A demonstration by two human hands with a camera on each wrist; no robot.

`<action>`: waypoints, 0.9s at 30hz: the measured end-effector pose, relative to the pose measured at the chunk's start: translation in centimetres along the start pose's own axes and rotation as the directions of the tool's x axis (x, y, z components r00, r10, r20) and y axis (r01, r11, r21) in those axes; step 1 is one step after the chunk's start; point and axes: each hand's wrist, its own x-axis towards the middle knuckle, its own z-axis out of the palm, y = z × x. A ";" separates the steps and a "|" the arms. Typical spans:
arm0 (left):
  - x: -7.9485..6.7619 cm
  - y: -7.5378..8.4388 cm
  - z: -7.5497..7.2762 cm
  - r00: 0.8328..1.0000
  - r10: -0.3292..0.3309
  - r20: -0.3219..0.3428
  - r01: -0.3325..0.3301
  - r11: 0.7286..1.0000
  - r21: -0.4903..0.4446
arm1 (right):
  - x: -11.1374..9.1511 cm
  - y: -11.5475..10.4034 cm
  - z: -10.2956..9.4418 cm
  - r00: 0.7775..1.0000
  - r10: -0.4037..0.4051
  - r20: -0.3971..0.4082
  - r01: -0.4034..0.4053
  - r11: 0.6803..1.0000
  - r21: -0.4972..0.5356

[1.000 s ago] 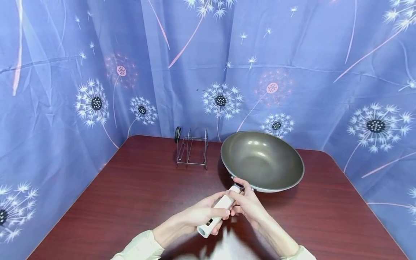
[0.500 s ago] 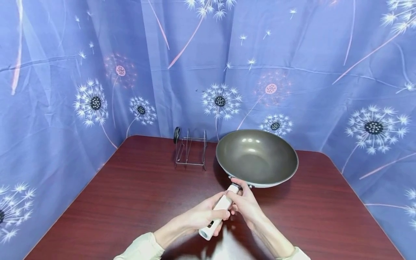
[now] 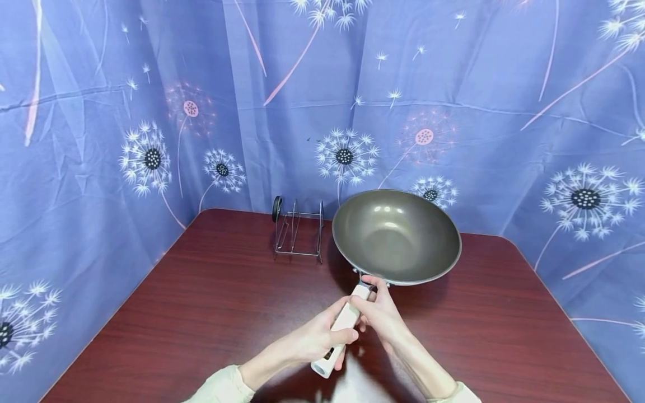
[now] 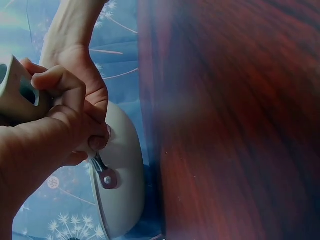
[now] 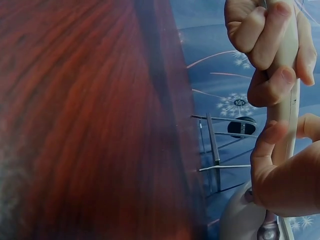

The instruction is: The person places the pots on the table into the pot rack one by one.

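Observation:
A deep wok-style frying pan with a grey-brown inside and a pale outside is held up over the table, its inside tilted toward me. Its long white handle runs down toward me. My left hand grips the handle near its end, thumb across the top. Farther up, close to the bowl, my right hand grips it too, with the index finger reaching to the metal bracket. In the left wrist view the riveted bracket joins the pale outer wall. Fingers of both hands curl under the handle in the right wrist view.
On the dark red wooden table, a wire rack with a black round part stands at the back, left of the pan. A blue curtain with dandelion prints hangs around the back and sides.
The pan has shifted left, and its bowl has tipped up slightly toward me. The handle's end has dropped a little. Both hands keep their grip, and the rack stays in place.

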 end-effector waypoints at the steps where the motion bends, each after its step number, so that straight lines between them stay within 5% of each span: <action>1: 0.0 0.0 0.1 1.000 0.004 -0.005 -0.004 1.000 0.003 | 0.0 -0.1 0.0 1.000 -0.006 -0.004 0.006 1.000 -0.005; 12: -0.2 0.2 0.3 0.999 0.043 -0.014 -0.042 0.998 0.046 | -0.2 -0.7 0.6 0.998 -0.052 -0.041 0.051 0.998 -0.021; 27: -0.8 0.7 0.6 0.990 0.057 -0.132 -0.031 0.981 0.193 | -0.5 -2.1 1.1 0.996 -0.080 -0.029 0.079 0.995 -0.056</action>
